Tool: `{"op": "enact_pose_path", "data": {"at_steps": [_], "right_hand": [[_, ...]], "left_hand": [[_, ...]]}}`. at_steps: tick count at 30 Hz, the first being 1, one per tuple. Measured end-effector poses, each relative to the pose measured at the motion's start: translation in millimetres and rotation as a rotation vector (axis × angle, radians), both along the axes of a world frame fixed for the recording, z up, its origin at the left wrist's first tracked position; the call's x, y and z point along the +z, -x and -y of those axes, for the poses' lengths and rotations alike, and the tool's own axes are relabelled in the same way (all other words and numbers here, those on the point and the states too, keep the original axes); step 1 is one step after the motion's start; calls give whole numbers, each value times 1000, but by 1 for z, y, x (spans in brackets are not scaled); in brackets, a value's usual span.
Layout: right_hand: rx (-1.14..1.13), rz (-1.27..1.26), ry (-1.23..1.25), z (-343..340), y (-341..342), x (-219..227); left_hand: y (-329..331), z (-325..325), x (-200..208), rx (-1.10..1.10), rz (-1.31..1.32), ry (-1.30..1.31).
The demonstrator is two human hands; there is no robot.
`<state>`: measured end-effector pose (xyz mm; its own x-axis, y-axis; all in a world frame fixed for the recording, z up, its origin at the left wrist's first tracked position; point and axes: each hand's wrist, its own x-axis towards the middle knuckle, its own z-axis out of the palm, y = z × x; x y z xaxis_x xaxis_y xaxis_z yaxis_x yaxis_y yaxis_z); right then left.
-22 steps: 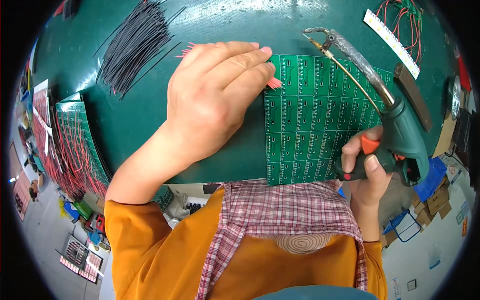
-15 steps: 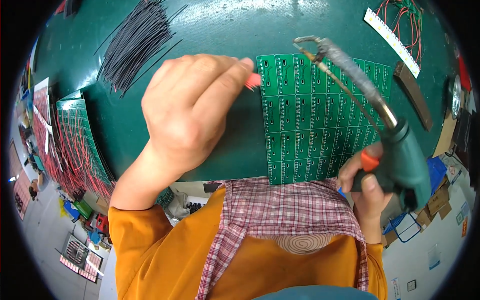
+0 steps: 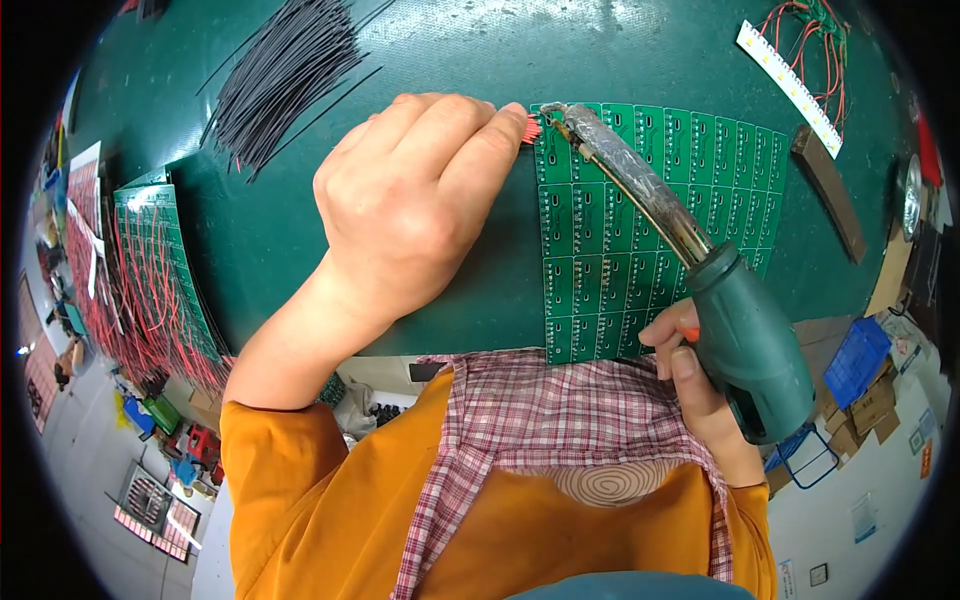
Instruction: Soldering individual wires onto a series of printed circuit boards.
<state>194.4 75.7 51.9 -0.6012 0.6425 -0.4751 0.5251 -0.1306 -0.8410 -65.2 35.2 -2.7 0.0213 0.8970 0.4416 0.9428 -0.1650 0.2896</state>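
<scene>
Overhead, dark green counter (image 3: 440, 40); floor with boxes below its edge. Green circuit panel (image 3: 650, 220) lies flat near counter's front. Left hand (image 3: 420, 210) pinches red wire ends (image 3: 529, 127) at panel's top-left corner; wire mostly hidden. Right hand (image 3: 700, 390) grips green soldering gun (image 3: 740, 340), tip beside wire. Black wire bundle (image 3: 280, 70) well apart.

Bright, even light falls from overhead on the green bench (image 3: 300, 250), leaving a pale sheen along its far side and only soft shadow under the left hand (image 3: 410, 210). The centre is sharp. Fisheye distortion bends the edges, and the corners are black.
</scene>
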Motion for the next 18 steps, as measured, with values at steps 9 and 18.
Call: {"op": "enact_pose_path", "data": {"at_steps": [9,18], "right_hand": [[-258,-143,429,1,-3,0],[-106,-141,10,-1,-3,0]], "left_hand": [[-4,1,-3,32,-53,18],[-5,0,0,42,-78,19]]}}
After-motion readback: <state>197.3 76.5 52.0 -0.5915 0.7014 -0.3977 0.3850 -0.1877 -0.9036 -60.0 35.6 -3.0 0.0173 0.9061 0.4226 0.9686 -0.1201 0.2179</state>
